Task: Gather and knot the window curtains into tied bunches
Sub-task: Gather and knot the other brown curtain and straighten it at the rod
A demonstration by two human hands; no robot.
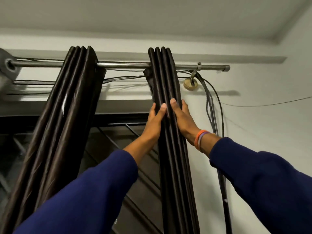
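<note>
A: Start at the hands. What are they doing?

B: Both are up on the right curtain [168, 125]. The left hand [156, 121] presses its left side, fingers nearly straight, thumb laid along a front fold. The right hand [181, 118] cups the right edge, thumb on the front and fingers curled round behind the cloth, so it grips the curtain while the left only pushes against it.

A: Why hold it that way?

B: I'd say to squeeze the folds into one narrow bundle. The pleats between the palms are already packed tight, which a knot would need.

A: And how does the curtain run?

B: Its long axis is up and down. The top hangs from the rod [123, 65] and the rest drops past the bottom of the view, leaning slightly right as it falls. The hands sit high, not far under the rod.

A: Any knot yet?

B: None that I can see. The left curtain [65, 107] also hangs bunched and untied, well apart from this one.

A: What else is around?

B: Blue sleeves [94, 188], bright bands [200, 140] on the right wrist, loose cables [214, 107] down the wall just right of the curtain, and a dark window [121, 137] between the two curtains.
</note>
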